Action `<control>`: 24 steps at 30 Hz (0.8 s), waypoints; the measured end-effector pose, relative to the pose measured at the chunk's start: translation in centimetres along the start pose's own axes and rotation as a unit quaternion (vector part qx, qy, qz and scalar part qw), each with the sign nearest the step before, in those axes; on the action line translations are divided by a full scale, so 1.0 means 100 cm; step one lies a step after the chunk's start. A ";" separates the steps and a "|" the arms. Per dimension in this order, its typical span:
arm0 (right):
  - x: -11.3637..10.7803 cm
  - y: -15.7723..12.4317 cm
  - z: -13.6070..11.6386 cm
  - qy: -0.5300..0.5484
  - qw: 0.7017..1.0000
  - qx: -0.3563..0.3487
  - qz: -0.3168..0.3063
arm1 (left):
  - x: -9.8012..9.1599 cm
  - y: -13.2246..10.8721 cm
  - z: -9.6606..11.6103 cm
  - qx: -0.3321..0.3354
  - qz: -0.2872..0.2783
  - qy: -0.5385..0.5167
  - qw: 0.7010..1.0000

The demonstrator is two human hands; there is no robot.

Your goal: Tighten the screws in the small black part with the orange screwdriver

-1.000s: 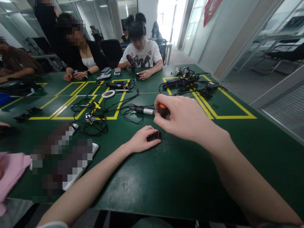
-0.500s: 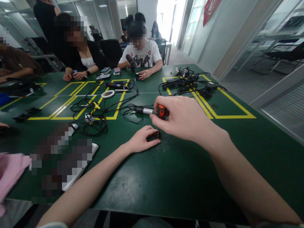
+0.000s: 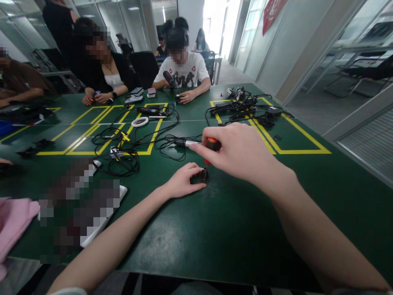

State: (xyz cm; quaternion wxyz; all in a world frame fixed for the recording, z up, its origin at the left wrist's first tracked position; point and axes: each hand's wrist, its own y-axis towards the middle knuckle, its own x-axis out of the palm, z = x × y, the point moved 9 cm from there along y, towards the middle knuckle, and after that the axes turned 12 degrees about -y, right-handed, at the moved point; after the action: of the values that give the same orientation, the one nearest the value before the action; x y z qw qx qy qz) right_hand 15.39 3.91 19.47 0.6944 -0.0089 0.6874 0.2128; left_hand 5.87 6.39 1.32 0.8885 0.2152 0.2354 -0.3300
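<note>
My right hand (image 3: 236,149) is closed around the handle of an orange and black screwdriver (image 3: 211,144). The screwdriver points down, and its thin shaft reaches a small dark round part (image 3: 203,175) on the green table (image 3: 233,237). My left hand (image 3: 186,180) rests on the table with thumb and fingers closed about that part, holding it from the left. What exactly the part is, I cannot make out. Behind the screwdriver lies a silver and black cylindrical tool (image 3: 187,143) with a black cord.
Tangled black cables (image 3: 123,162) lie to the left, with a white ring (image 3: 139,121) beyond. Another heap of cables (image 3: 242,104) sits at the back right, near tiny screws (image 3: 277,137). A white-edged device (image 3: 106,217) lies at the near left. People sit across the table.
The screwdriver in my right hand has turned more upright; its red neck and shaft now show above the dark part. The index finger has stretched forward. My left hand has barely moved.
</note>
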 end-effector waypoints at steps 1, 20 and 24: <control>0.000 0.000 0.001 -0.003 1.000 0.000 -0.001 | 0.000 0.000 0.001 0.002 -0.003 -0.002 1.000; -0.010 -0.003 -0.001 0.082 0.995 -0.045 0.037 | -0.003 -0.001 0.005 0.008 0.000 0.014 1.000; -0.007 -0.004 -0.005 0.193 0.977 -0.084 0.025 | -0.002 -0.001 0.004 -0.003 0.000 0.015 1.000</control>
State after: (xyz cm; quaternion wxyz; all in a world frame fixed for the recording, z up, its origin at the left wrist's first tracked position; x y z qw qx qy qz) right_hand 15.09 3.18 20.03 0.5401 -0.0912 0.7879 0.2815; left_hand 5.78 6.22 1.71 0.8854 0.2177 0.2499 -0.3259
